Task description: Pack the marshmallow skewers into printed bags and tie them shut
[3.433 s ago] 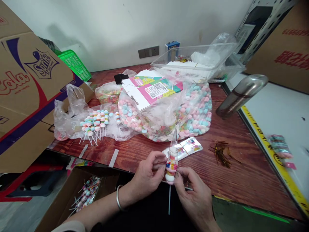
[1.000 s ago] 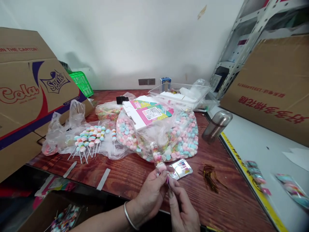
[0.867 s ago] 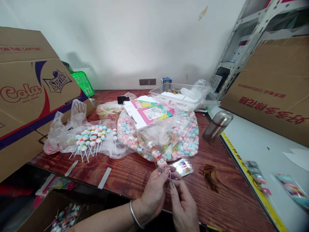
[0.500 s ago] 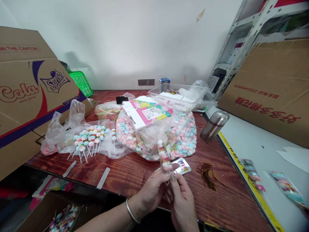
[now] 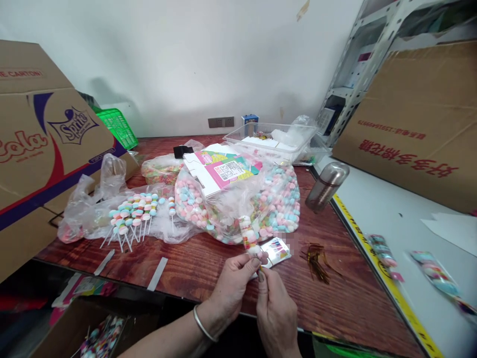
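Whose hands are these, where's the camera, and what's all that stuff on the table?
There's no robot here: these are a person's bare hands. One camera, worn on the head, looks forward and down. The left hand wears a bangle. It and the right hand pinch the lower end of a wrapped sweet. On the brown table lie sweets on sticks, a big bag of colourful sweets, shiny gold strips and a metal flask.
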Action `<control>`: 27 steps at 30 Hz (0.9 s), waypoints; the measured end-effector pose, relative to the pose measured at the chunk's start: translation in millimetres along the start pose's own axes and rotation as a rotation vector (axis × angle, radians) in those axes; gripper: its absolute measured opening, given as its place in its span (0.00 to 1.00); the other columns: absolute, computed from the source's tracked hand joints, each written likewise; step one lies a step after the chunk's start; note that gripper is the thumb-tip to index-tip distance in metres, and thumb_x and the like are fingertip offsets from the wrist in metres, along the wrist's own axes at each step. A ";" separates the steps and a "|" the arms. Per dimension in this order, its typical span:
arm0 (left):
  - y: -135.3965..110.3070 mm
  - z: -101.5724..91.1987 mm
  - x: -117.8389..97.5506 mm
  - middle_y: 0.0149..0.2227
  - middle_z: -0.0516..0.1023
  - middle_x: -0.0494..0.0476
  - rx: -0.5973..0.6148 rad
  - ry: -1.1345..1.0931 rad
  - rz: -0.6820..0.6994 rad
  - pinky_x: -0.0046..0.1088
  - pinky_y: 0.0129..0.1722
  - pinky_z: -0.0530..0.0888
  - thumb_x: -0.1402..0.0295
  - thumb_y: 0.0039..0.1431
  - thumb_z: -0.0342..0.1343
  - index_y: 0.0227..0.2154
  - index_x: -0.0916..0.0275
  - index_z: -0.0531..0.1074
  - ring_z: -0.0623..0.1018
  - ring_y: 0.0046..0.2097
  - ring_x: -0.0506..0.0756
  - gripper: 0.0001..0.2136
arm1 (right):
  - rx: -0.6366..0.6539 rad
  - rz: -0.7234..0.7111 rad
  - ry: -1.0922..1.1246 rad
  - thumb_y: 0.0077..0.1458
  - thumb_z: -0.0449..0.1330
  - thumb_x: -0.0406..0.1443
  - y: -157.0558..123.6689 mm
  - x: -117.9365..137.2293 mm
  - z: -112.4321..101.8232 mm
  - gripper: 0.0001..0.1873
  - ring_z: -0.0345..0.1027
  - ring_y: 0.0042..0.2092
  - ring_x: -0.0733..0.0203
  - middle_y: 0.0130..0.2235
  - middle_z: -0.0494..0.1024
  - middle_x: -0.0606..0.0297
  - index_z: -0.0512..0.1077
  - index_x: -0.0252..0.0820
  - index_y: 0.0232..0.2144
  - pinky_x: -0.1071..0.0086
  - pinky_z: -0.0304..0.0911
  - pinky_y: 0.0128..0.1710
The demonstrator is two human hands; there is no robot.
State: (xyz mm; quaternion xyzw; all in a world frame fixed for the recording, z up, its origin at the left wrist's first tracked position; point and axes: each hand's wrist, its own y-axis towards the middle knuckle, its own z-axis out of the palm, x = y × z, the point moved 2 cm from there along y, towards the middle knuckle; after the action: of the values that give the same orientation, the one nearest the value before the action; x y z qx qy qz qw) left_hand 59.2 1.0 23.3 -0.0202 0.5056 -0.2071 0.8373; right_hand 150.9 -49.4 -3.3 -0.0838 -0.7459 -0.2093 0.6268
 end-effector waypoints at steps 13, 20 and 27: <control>8.1 -17.3 4.2 0.29 0.79 0.59 0.095 0.141 -0.070 0.32 0.38 0.72 0.57 0.45 0.67 0.26 0.65 0.79 0.76 0.33 0.55 0.14 | 0.165 0.154 -0.084 0.62 0.52 0.46 5.5 -13.8 -56.0 0.17 0.70 0.31 0.63 0.29 0.75 0.66 0.73 0.42 0.32 0.70 0.66 0.33; 16.4 -36.2 -4.2 0.28 0.79 0.55 0.009 0.550 0.055 0.28 0.37 0.70 0.58 0.51 0.63 0.27 0.64 0.80 0.74 0.34 0.55 0.13 | -0.286 -0.007 -0.765 0.57 0.53 0.38 51.9 -66.6 -158.4 0.11 0.66 0.43 0.50 0.39 0.74 0.54 0.73 0.41 0.37 0.56 0.60 0.47; 15.2 -26.1 -2.0 0.26 0.78 0.53 0.009 0.741 0.018 0.26 0.32 0.69 0.58 0.51 0.62 0.27 0.64 0.79 0.73 0.30 0.53 0.12 | -0.267 -0.049 -0.825 0.59 0.51 0.35 62.5 -73.9 -156.1 0.09 0.66 0.36 0.56 0.33 0.72 0.59 0.69 0.43 0.29 0.64 0.60 0.38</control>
State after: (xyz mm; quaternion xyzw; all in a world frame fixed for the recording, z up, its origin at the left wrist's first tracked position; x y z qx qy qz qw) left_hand 41.0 20.2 8.5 0.0643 0.7739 -0.1951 0.5991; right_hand 330.4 -48.2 -42.3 -0.2231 -0.9020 -0.2678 0.2549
